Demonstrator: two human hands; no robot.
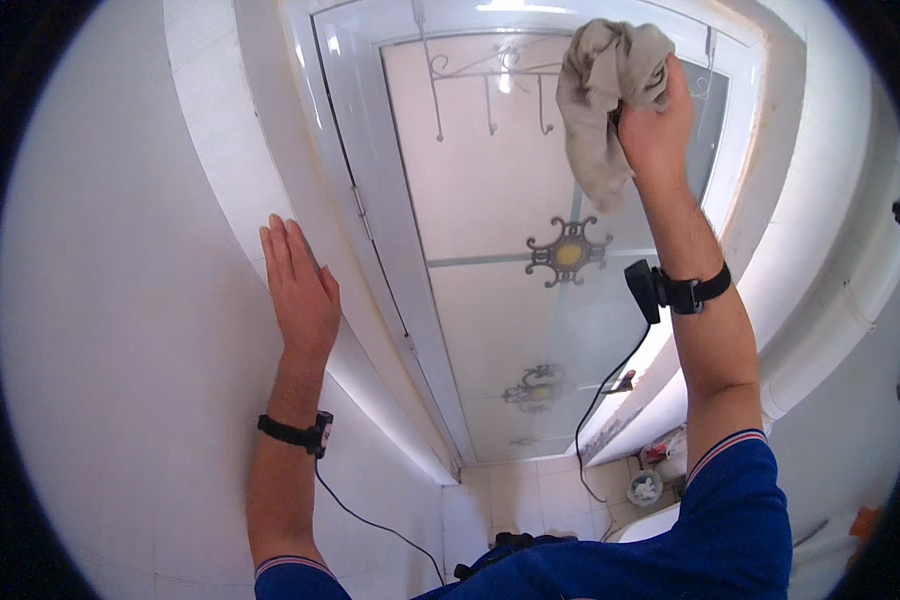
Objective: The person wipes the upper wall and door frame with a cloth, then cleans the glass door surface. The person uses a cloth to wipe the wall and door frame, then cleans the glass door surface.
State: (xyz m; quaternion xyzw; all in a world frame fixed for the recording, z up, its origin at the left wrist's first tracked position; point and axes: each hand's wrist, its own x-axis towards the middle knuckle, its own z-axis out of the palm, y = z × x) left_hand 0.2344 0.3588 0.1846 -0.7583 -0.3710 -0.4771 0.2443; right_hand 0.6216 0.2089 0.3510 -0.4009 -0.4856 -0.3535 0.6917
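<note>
My right hand (pixel 660 130) is raised high and closed round a crumpled grey-beige cloth (pixel 602 95), one end of which hangs down. The cloth is in front of the upper part of a white-framed door (pixel 510 350) with frosted glass panels; whether it touches the door cannot be made out. My left hand (pixel 303 290) lies flat with its fingers stretched out against the white tiled wall edge (pixel 245 150) left of the door frame. Nothing is held in it.
A metal rack with hooks (pixel 490 75) hangs at the door's top. Dark scroll ornaments with a yellow centre (pixel 568 254) decorate the glass. A door handle (pixel 622 382) sticks out at right. A white pipe (pixel 840 340) runs along the right wall. A small bin (pixel 645 488) stands on the tiled floor.
</note>
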